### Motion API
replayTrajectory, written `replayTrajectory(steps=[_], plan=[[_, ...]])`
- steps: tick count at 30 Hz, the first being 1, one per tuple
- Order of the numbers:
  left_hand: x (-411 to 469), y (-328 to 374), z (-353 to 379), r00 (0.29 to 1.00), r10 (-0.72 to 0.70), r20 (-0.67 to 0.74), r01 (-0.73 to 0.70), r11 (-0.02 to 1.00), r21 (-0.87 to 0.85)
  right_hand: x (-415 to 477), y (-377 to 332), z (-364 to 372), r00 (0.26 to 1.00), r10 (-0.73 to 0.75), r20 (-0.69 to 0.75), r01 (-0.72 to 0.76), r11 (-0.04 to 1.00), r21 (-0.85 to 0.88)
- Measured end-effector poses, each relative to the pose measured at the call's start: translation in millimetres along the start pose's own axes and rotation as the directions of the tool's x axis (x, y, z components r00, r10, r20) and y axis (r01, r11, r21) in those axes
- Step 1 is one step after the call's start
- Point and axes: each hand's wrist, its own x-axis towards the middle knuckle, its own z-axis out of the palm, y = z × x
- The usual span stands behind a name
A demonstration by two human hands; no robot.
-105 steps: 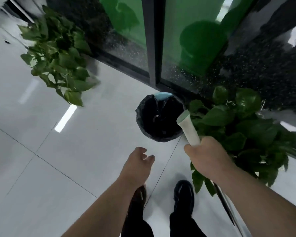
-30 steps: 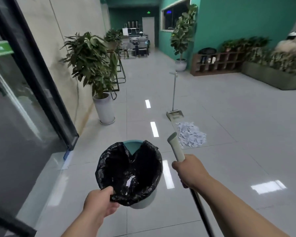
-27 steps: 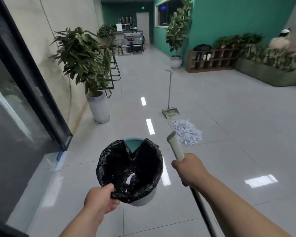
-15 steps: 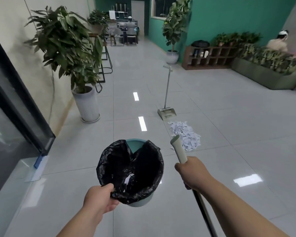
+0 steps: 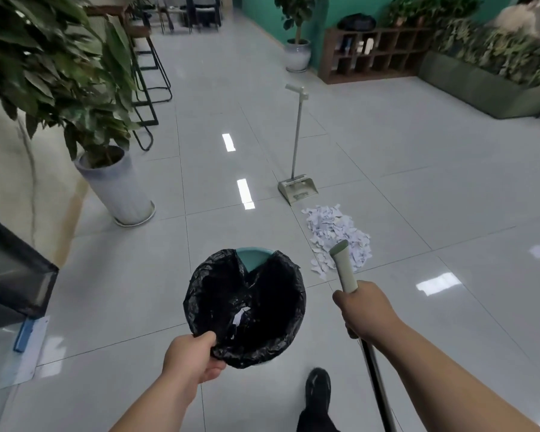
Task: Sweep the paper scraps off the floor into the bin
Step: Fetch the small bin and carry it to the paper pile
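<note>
Over a glossy grey tiled floor point(image 5: 418, 182), from the head camera: round teal bin point(image 5: 252, 256) carried at its near edge, left hand point(image 5: 189, 358) curled round the crinkled black liner point(image 5: 247, 307), a white scrap or two inside. Right hand point(image 5: 367, 310) closed round a pale, tapered broom handle point(image 5: 343, 266), dark shaft below cut off by the frame, brush head unseen. Ahead and just right of the bin, heaped on the tiles: ragged white paper scraps point(image 5: 337, 229), partly masked by the handle tip. Beyond the heap, long-handled dustpan point(image 5: 297, 190) standing upright. At bottom, one dark shoe point(image 5: 317, 388), leg cropped.
</note>
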Motion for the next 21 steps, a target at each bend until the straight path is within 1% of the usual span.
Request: replayTrajectory(steps=[4, 8, 12, 15, 21], plan=[[69, 51, 52, 0.999, -0.029, -0.015, 0.030, 0.999, 0.027, 107, -18, -3, 0.999, 0.039, 0.029, -0.039, 0.999, 0.012], [136, 103, 116, 0.998, -0.057, -0.037, 0.058, 0.998, 0.034, 233, -37, -6, 0.994, 0.062, 0.085, -0.064, 0.998, 0.016], [206, 148, 171, 0.990, -0.119, -0.073, 0.120, 0.993, 0.009, 344, -57, -1, 0.991, 0.066, 0.119, -0.061, 0.997, -0.045], [266, 168, 206, 0.981, -0.170, -0.090, 0.170, 0.985, -0.011, 414, -64, 13, 0.990, 0.059, 0.128, -0.039, 0.988, -0.148], [403, 174, 263, 0.970, -0.216, -0.110, 0.214, 0.976, -0.035, 539, -50, 71, 0.982, 0.070, 0.177, -0.015, 0.956, -0.295]])
